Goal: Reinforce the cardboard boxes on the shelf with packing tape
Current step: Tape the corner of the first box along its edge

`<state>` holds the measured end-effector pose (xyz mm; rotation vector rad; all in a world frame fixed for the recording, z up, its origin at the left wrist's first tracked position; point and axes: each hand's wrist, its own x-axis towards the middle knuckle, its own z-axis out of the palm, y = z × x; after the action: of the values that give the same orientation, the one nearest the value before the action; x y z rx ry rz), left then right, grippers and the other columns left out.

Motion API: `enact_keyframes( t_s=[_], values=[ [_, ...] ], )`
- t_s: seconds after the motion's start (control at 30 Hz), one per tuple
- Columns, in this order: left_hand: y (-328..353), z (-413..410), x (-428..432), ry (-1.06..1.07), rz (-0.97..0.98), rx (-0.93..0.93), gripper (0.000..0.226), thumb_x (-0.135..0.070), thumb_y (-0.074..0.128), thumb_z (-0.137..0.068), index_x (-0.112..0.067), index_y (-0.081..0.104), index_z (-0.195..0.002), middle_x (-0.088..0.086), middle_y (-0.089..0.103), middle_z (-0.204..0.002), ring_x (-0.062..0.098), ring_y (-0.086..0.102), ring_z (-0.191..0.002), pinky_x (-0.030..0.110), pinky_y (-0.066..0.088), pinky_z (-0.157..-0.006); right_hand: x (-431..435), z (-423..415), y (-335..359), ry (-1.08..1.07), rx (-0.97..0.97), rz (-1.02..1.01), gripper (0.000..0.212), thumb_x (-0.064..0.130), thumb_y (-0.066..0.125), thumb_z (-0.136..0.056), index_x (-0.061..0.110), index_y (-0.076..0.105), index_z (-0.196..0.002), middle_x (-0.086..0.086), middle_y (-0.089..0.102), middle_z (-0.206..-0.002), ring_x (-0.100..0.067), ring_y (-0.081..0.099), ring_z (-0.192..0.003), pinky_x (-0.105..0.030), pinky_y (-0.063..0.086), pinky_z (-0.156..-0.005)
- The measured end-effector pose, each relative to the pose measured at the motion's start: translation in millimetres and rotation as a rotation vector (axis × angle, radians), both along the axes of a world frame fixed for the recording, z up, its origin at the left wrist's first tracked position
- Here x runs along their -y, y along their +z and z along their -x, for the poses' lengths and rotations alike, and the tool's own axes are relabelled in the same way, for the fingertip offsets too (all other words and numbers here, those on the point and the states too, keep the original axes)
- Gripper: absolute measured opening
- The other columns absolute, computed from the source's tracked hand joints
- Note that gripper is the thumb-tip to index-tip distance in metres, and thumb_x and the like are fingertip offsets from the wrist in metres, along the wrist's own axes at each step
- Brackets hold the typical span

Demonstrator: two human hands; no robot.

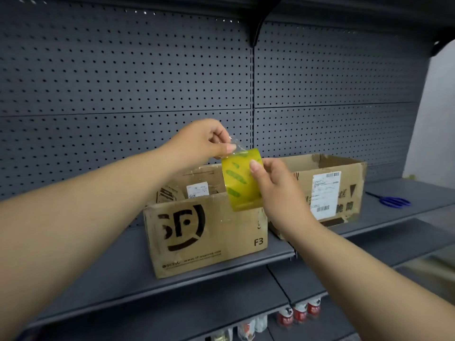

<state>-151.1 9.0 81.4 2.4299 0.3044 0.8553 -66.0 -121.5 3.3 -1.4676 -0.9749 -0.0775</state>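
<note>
The right hand (pixel 278 190) is clamping its grip on the yellow-tinted clear packing-tape roll (pixel 242 179) over the brown cardboard box (pixel 206 239) on the grey metal shelf (pixel 98 279); the left hand (pixel 204 141) is pinching the free tape end (pixel 236 146), evidently for peeling.

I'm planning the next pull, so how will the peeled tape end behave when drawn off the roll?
The tape end looks thin, clear and crinkled where the left hand pinches it, so probably floppy and apt to fold onto itself. It likely weighs next to nothing; the roll in the right hand would supply any resistance.
</note>
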Motion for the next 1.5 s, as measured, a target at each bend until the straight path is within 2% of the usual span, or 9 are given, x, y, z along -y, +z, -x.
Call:
enact_keyframes(
  t_s=[0.1,0.27,0.37,0.5,0.63,0.87,1.1,1.3,1.5],
  values=[
    [-2.5,9.4,7.9,0.027,-0.061,-0.012,0.017,-0.029,0.067,-0.083,-0.02,0.056,-0.075,-0.001,0.067,-0.077,0.006,0.058,-0.069,0.022,0.047,-0.073,9.4,10.3,-5.4,0.047,-0.025,0.02,0.026,0.039,0.042,-0.095,0.019,0.054,-0.107,0.01,0.061,-0.085,0.001,0.056,-0.076,-0.011,0.045,-0.06],
    [-13.8,25.0,8.6,0.028,-0.094,-0.013,0.018,-0.025,0.063,-0.087,-0.014,0.053,-0.077,-0.009,0.063,-0.067,-0.007,0.056,-0.054,0.013,0.047,-0.06,13.6,25.1,-25.2,0.385,-0.3,-0.051,0.043,0.046,0.054,-0.08,0.017,0.056,-0.112,0.0,0.068,-0.098,-0.01,0.064,-0.087,-0.023,0.051,-0.069],
    [-13.7,33.5,3.2,0.007,-0.048,0.014,0.019,-0.021,0.063,-0.087,-0.015,0.051,-0.074,-0.005,0.061,-0.066,0.0,0.056,-0.056,0.011,0.046,-0.054,14.6,32.8,-37.9,0.515,-0.195,0.081,0.042,0.041,0.063,-0.074,0.02,0.059,-0.11,0.003,0.07,-0.103,-0.009,0.065,-0.097,-0.023,0.052,-0.084],
    [-11.3,44.9,-17.2,-0.029,0.006,0.021,0.019,-0.016,0.065,-0.086,-0.014,0.051,-0.072,-0.003,0.06,-0.062,0.001,0.056,-0.052,0.015,0.049,-0.059,1.4,47.8,-42.3,0.423,-0.116,0.071,0.035,0.041,0.062,-0.074,0.022,0.063,-0.103,0.005,0.071,-0.1,-0.004,0.065,-0.093,-0.018,0.05,-0.08],
    [-15.4,53.8,-50.6,-0.077,0.099,0.039,0.018,-0.013,0.066,-0.084,-0.013,0.053,-0.072,-0.004,0.061,-0.057,-0.001,0.054,-0.046,0.013,0.047,-0.051,-19.6,71.7,-39.3,0.369,-0.137,-0.052,0.025,0.042,0.064,-0.07,0.023,0.066,-0.085,0.01,0.071,-0.081,-0.002,0.066,-0.08,-0.017,0.052,-0.072],
    [-25.7,72.4,-108.0,-0.175,0.114,-0.027,0.019,-0.012,0.067,-0.083,-0.012,0.052,-0.071,-0.006,0.06,-0.052,-0.001,0.051,-0.041,0.01,0.043,-0.046,-63.1,124.5,-41.3,0.263,-0.15,-0.015,0.024,0.041,0.061,-0.074,0.018,0.066,-0.083,0.01,0.07,-0.069,0.0,0.065,-0.065,-0.015,0.049,-0.057],
    [-42.4,78.8,-156.6,-0.266,0.046,-0.101,0.018,-0.014,0.068,-0.083,-0.012,0.053,-0.073,-0.001,0.063,-0.065,-0.004,0.055,-0.045,0.007,0.041,-0.048,-102.8,159.4,-58.3,0.068,-0.218,0.054,0.061,0.061,0.064,-0.062,0.006,0.067,-0.087,-0.017,0.071,-0.085,-0.033,0.067,-0.081,-0.051,0.055,-0.075],
    [-50.4,71.9,-180.2,-0.329,-0.03,-0.163,0.017,-0.015,0.068,-0.083,-0.014,0.054,-0.073,-0.001,0.064,-0.067,-0.002,0.056,-0.05,0.01,0.047,-0.054,-126.3,176.0,-73.3,-0.084,-0.316,0.127,0.091,0.078,0.06,-0.054,-0.004,0.062,-0.093,-0.028,0.065,-0.089,-0.043,0.063,-0.083,-0.057,0.052,-0.074],
    [-69.2,62.3,-197.6,-0.335,-0.12,-0.203,0.02,-0.014,0.067,-0.084,-0.016,0.052,-0.07,-0.003,0.061,-0.065,0.015,0.062,-0.063,0.035,0.053,-0.073,-152.0,181.9,-76.9,-0.198,-0.325,0.218,0.076,0.067,0.06,-0.07,-0.004,0.063,-0.095,-0.024,0.067,-0.086,-0.037,0.065,-0.081,-0.05,0.054,-0.077]
  ],
)
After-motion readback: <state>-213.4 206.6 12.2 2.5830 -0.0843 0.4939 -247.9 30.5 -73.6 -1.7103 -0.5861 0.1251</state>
